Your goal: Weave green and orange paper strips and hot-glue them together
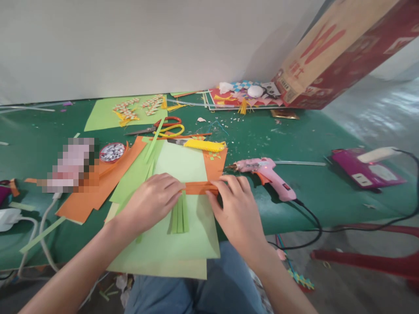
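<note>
Several orange paper strips (pixel 197 188) lie crosswise over pale green sheets (pixel 186 166) at the table's front. My left hand (pixel 155 199) is closed on the strips' left end, its fingertips pressed together. At the right end, my right hand (pixel 233 201) pinches the same strips between thumb and fingers. Green paper strips (pixel 179 218) hang down from beneath the orange ones, just right of my left hand. Above my hands lies a yellow-handled cutter (pixel 205 145). A pink glue gun (pixel 266 171) rests on its side to the right of my right hand.
Scissors (pixel 169 127) and a green sheet with woven paper pieces (pixel 101 114) lie further back. Orange paper (pixel 106 185), a round container (pixel 112 152) and a blurred-out object (pixel 72 163) are on the left. A purple power socket (pixel 368 170), cords and a paper bag (pixel 314 52) are on the right.
</note>
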Demonstrator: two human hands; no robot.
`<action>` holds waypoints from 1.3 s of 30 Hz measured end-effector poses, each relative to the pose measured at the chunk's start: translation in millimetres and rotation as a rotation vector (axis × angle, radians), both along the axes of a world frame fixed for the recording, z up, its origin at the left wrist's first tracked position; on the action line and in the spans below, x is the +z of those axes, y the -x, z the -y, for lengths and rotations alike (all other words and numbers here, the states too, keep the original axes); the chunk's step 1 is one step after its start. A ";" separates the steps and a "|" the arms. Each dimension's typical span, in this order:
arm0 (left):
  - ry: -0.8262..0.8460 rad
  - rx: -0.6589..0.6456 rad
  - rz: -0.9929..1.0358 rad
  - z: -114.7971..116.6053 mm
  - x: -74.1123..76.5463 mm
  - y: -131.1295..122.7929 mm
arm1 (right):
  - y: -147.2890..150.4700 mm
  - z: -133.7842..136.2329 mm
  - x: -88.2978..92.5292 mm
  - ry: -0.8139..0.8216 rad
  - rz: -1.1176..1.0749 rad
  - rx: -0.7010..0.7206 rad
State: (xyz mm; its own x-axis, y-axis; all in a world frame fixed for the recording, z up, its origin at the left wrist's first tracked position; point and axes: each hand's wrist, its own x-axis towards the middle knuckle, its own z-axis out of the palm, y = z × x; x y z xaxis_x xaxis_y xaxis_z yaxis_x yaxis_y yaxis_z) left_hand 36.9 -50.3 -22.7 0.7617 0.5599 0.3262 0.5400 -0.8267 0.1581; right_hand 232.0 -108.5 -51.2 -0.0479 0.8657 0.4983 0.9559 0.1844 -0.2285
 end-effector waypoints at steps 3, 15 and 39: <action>-0.023 0.009 -0.010 0.0 -1.9 -0.6 | -0.4 0.2 2.0 -0.023 -0.043 0.013; 0.012 0.125 0.073 1.4 -5.3 -5.4 | 12.9 -7.4 11.6 0.112 -0.218 0.269; 0.165 0.166 0.204 0.7 -10.4 0.2 | -39.5 10.5 13.9 -0.198 -0.183 -0.010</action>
State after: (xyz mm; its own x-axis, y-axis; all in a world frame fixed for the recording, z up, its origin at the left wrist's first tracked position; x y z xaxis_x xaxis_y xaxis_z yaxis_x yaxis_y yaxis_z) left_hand 36.7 -51.0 -33.1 0.5837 0.7292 0.3570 0.6085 -0.6840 0.4022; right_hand 271.5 -119.0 -37.3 0.0669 0.7504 0.6576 0.9041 0.2331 -0.3580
